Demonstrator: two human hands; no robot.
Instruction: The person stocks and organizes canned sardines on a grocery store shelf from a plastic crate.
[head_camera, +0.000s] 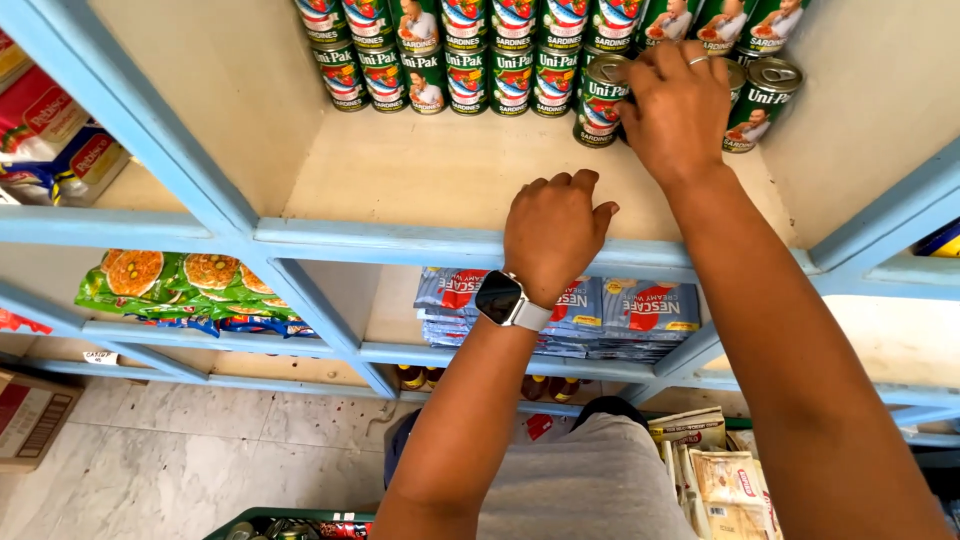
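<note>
My right hand (677, 105) reaches deep into a cream shelf compartment and closes over a green tin can (603, 100) and the cans beside it. Another green can (760, 102) stands just right of that hand. Stacked rows of green and red cans (470, 55) line the back of the compartment. My left hand (555, 232), with a dark watch on the wrist, rests with curled fingers on the blue front edge of the shelf (380, 238) and holds nothing.
Below are blue sachet packs (600, 315), green noodle packets (180, 285) at left, and bottles on a lower shelf. A cardboard box (30, 420) sits on the tiled floor. A green crate (290, 525) and packets (715, 475) lie near my lap.
</note>
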